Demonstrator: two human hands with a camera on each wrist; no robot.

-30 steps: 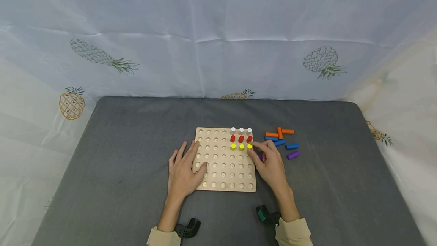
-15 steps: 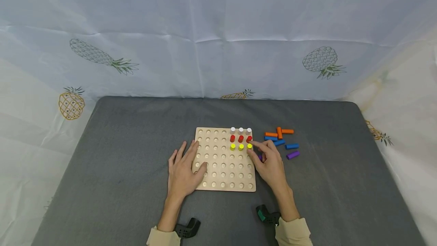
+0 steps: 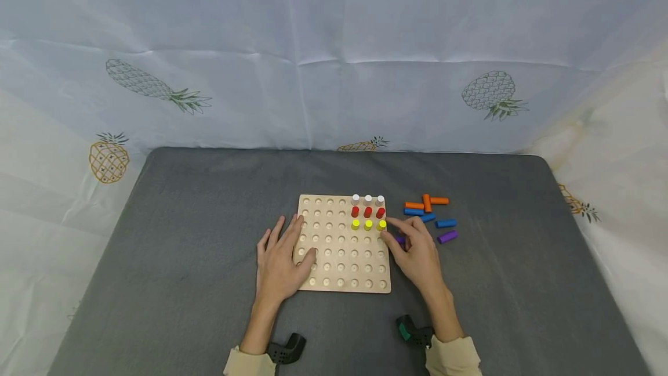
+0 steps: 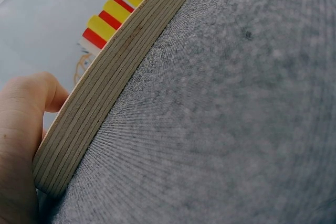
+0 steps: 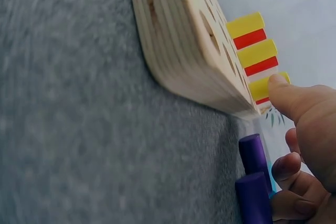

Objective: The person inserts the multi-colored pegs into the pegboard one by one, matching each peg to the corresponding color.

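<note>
While the square wooden pegboard [image 3: 348, 246] lies flat on the grey table [image 3: 203, 260], its far right corner carries three short rows of pegs standing on end: white pegs [image 3: 368, 200] along the board's far edge, red pegs [image 3: 367, 212] just in front of them, and yellow pegs [image 3: 368, 225] closest to the board's middle. Round holes pit the rest of its face.

At the board's right edge, the right hand [image 3: 420, 254] has its thumb and forefinger slightly parted beside the rightmost yellow peg [image 3: 382, 225]; from where I stand I can't tell whether they pinch it. The remaining fingers fold inward. The left hand [image 3: 283, 263] is spread wide over the board's left edge, thumb lying across the face, fingers fanned out, resting there rather than grasping a peg.

Off the board's right side, loose pegs lie about: three orange pegs [image 3: 427, 203] bunched together, three blue pegs [image 3: 446, 223] a little nearer me, one purple peg [image 3: 447, 237] nearer again, and another purple peg [image 3: 400, 240] partly hidden by the right hand.

Nearer than the board, black devices [image 3: 287, 350] sit by the cuffs of pale sleeves [image 3: 453, 355]. Beyond the board hangs a pineapple-printed curtain [image 3: 323, 103].
</note>
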